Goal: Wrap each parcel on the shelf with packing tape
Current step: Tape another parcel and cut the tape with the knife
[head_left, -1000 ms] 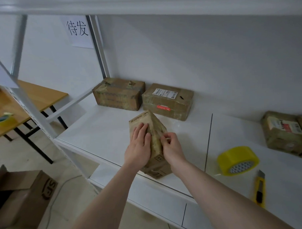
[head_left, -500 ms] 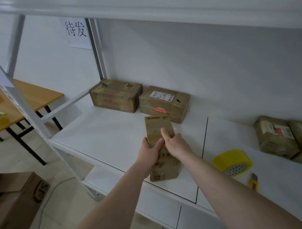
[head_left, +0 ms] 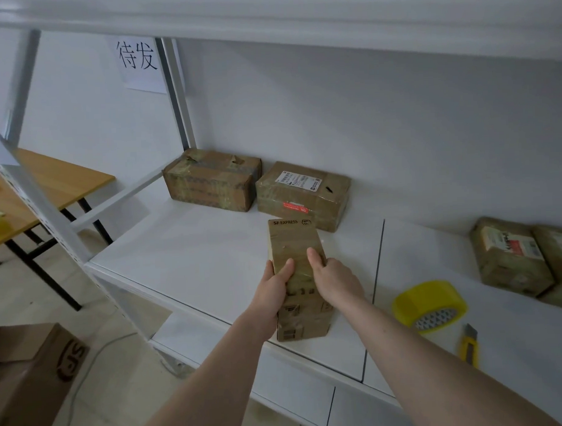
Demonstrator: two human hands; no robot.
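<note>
Head view, white metal shelf (head_left: 192, 263), middle tier.

SF Express parcel (head_left: 295, 244): long brown carton lying lengthwise near the front edge of the left shelf panel, its near end at the edge, its far end with the printed "SF EXPRESS" pointing toward the back wall. Glossy tape bands show across its top.

Left hand (head_left: 271, 293): grips the parcel's left side, thumb laid over the top face, fingers curled round the side and out of sight.

Right hand (head_left: 334, 279): grips the parcel's right side, thumb on the top face, fingers wrapped over the right edge.

Back left corner of the shelf: taped brown box (head_left: 210, 180), torn tape on its lid. Just beside it to the right, labelled box (head_left: 303, 193) with a white shipping label and a red sticker; its front corner sits near the held parcel's far end.

Right panel: yellow tape roll (head_left: 429, 300) tilted on its side near the front edge, yellow utility knife (head_left: 468, 345) just beside it at the edge. Toward the back, two more parcels (head_left: 510, 255) touching each other, the right one cut off by the frame.

Off the shelf: paper sign (head_left: 139, 63) with Chinese characters on the wall, wooden table (head_left: 59, 184) at left, open cardboard carton (head_left: 33, 374) on the floor.
</note>
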